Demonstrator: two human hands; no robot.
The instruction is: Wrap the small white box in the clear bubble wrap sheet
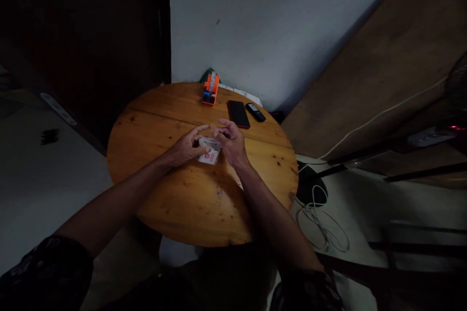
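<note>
- Left hand point(186, 147): fingers clamped on small packet point(211, 158), apparently steadying it.
- Right hand point(234, 145): fingers beside packet's upper edge; whether pinched, cannot tell.

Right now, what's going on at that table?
A person's left hand holds a small clear packet with red print over the round wooden table, thumb across its front. The right hand is at the packet's upper right; whether it grips it is too dim to tell. Farther back stand an orange tape dispenser, a dark red-edged device and a black handset.
</note>
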